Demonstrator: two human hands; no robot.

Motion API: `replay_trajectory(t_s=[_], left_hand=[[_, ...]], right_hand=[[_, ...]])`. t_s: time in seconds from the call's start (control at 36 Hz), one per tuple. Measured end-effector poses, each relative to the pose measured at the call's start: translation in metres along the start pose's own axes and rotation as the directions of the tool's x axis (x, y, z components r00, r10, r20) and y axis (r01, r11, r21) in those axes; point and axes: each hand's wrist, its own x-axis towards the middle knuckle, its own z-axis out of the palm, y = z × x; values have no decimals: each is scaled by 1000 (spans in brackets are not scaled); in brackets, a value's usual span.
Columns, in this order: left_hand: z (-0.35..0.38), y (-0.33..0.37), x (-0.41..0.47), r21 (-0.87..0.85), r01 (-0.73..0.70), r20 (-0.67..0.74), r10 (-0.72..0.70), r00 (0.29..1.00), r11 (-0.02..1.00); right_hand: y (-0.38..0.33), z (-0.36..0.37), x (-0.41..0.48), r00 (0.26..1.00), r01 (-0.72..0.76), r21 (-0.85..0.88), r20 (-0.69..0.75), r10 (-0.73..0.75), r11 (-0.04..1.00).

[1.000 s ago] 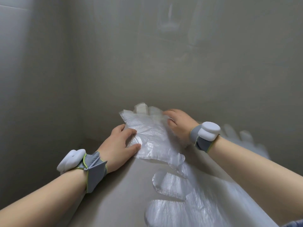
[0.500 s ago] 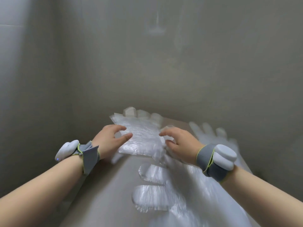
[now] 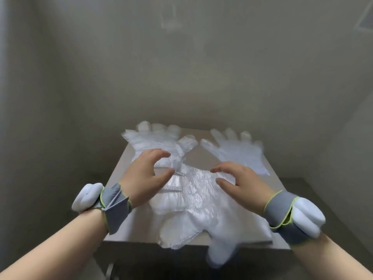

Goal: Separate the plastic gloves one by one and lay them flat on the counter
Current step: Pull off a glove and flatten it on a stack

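Far-left glove (image 3: 153, 142) lies flat on the counter (image 3: 196, 158), with the left hand (image 3: 145, 174) over its near edge, fingers curved, gripping nothing. Centre: glove pile (image 3: 193, 201), part drooping off the front edge; right hand (image 3: 242, 182) slack and spread above it, empty. Far-right glove (image 3: 236, 152) lies flat

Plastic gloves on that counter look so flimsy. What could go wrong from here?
1. The near glove hangs over the front edge of the counter; a tug could slide it off.
2. The far left glove seems to overlap it beside the left hand, so lifting one may drag the other.
3. The film looks layered there; the right hand might pick up two at once.
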Motion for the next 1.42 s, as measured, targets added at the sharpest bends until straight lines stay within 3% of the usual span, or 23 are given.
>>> replay_trajectory(t_s=[0.22,0.39,0.72,0.97,1.42], left_hand=[[41,56,-42,-72,-94,53,98,994,993],[69,73,-63,-59,-88,54,91,994,994],[108,89,-61,154,-115,136,95,986,981],[114,88,-63,97,-87,53,82,995,991],[95,96,-64,-124,-71,10,73,997,990]], right_hand=[[40,-9,-76,988,-76,46,-131,82,996],[59,-13,-103,988,-55,103,-137,69,993],[74,0,-135,946,-83,273,-282,162,958],[66,17,-142,877,-90,372,-410,250,924],[72,3,-141,947,-76,325,-273,171,942]])
